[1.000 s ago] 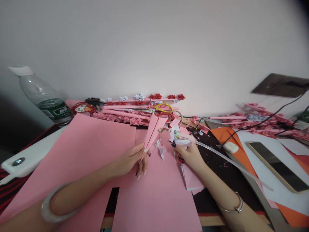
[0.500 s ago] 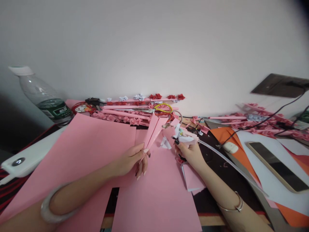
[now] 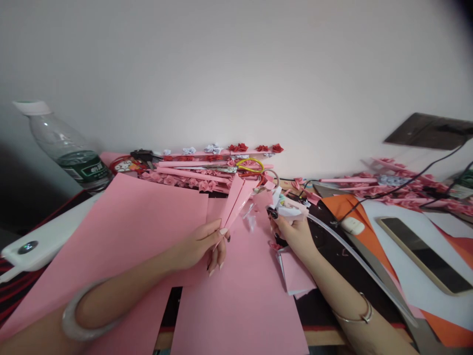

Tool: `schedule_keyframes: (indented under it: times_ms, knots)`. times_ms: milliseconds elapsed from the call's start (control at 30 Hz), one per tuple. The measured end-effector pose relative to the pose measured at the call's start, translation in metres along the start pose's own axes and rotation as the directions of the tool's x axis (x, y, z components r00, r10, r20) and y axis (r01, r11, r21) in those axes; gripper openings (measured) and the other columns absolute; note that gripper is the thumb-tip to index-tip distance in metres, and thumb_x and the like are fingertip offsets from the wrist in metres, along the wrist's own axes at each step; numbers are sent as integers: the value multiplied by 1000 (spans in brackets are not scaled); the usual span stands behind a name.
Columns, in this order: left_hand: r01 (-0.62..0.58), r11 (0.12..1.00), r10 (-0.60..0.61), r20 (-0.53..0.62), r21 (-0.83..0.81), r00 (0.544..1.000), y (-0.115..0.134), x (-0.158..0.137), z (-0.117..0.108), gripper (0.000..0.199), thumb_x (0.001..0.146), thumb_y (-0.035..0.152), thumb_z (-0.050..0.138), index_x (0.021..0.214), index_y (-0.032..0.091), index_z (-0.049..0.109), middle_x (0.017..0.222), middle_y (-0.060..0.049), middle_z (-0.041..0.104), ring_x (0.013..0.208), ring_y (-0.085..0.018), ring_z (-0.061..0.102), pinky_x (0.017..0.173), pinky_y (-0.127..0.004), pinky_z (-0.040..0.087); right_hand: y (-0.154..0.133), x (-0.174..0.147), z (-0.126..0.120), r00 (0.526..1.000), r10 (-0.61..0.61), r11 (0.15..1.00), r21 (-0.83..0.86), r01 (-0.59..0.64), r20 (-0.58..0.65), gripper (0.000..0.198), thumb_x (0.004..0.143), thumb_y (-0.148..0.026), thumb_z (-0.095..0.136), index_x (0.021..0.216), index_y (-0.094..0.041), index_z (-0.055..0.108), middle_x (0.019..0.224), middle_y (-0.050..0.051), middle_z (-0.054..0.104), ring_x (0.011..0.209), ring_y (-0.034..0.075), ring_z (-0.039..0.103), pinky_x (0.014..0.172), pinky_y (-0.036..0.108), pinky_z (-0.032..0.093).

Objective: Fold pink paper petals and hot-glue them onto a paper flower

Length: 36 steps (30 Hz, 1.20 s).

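head view, one entry per item.

left hand (image 3: 197, 244): fingers closed in a pinch on the near end of a folded pink strip (image 3: 236, 197), thumb on top, the other fingers curled under. the strip rises away from the hand, tilted up and to the right, its far end near the scissors (image 3: 248, 167) at the back of the worktop (image 3: 332, 246). pale bangle on the wrist.

right hand (image 3: 295, 234): fingers closed round a small white tape dispenser (image 3: 286, 209), held just right of the strip's upper part. a clear length of tape (image 3: 251, 217) seems to hang between dispenser and strip; it is blurred, so whether it touches the strip cannot be told. thin bangle on the wrist.

pink sheets (image 3: 148, 222): large, flat, under both hands, covering most of the near worktop.

clear ruler (image 3: 362, 264): long, running from beside the right hand toward the lower right.

phone (image 3: 424, 254): face up on white and orange paper, well apart from the hands.

bottle (image 3: 70, 153): far left, upright by the wall.

paper roses (image 3: 236, 147): row along the wall, more at the far right.

handling note, as judgement: the left pinch should stay low on the strip so the folds keep together; the tape is best drawn taut and laid square across the seam, clear of the loose sheets below, lest it catch them.
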<state>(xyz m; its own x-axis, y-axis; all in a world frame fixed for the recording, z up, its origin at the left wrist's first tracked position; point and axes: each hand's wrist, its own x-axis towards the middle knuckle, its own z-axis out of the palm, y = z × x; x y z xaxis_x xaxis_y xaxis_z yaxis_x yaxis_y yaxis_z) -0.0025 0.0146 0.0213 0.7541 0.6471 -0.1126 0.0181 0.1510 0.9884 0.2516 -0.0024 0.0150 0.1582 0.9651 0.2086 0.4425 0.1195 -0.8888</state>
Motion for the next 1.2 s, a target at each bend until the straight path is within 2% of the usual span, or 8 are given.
schedule_keyframes:
  times_ms: [133,300,400,567,733,900,1000,1200]
  knots:
    - [5,1000,-5,6,-16,1000,2,0,1,26,95,39,33,83,18,41,56,1,60,35,-9,50,36,-19,39,-8,-2,1,991,32,994,101,-45,126,18,76,-35,54,71,-18,51,50,-4,50,41,10,44,41,22,37]
    - [22,1000,-22,-4,-13,1000,5,0,1,26,94,40,34,81,18,39,56,1,60,35,-9,50,36,-19,41,-21,-5,0,942,-31,985,168,-27,335,15,75,-29,57,68,-18,49,49,-5,50,40,10,45,40,21,37]
    - [11,1000,-11,1,-8,1000,4,0,1,26,95,40,33,81,18,39,56,1,61,35,-9,51,36,-19,40,-20,-4,0,953,-29,985,171,-24,302,18,75,-28,56,64,-19,46,48,-5,48,39,9,42,39,21,36]
    - [18,1000,-18,7,-3,1000,3,0,1,26,95,38,32,83,17,40,57,1,61,36,-9,51,37,-18,40,-6,-1,1,997,13,993,119,-23,79,16,75,-29,56,65,-19,47,51,-4,49,42,9,42,39,21,34]
    - [17,1000,-17,-3,-5,1000,3,0,1,25,95,38,33,82,18,40,55,1,60,35,-9,51,37,-18,40,-12,-4,1,971,52,996,55,-67,234,12,75,-26,53,66,-19,47,48,-5,47,39,9,43,41,21,36]
    - [10,1000,-10,-9,-8,1000,2,1,1,29,94,43,35,79,18,37,56,1,61,36,-9,52,36,-19,39,-26,-6,0,894,-86,994,101,46,439,6,69,-15,52,66,-18,50,53,-5,49,45,8,43,43,19,35]
    - [1,1000,-1,-12,-6,1000,3,0,1,28,94,42,35,80,18,38,57,1,61,36,-9,52,37,-19,40,-24,-6,0,908,-100,993,98,65,407,8,71,-17,52,64,-18,49,52,-5,48,44,8,43,43,19,34]
    - [6,1000,-6,-16,-10,1000,2,0,1,26,95,39,33,81,18,39,57,1,60,35,-8,51,37,-18,40,-15,-6,-1,958,1,1000,0,-1,286,15,75,-24,52,62,-19,47,46,-6,46,39,9,44,40,20,36]
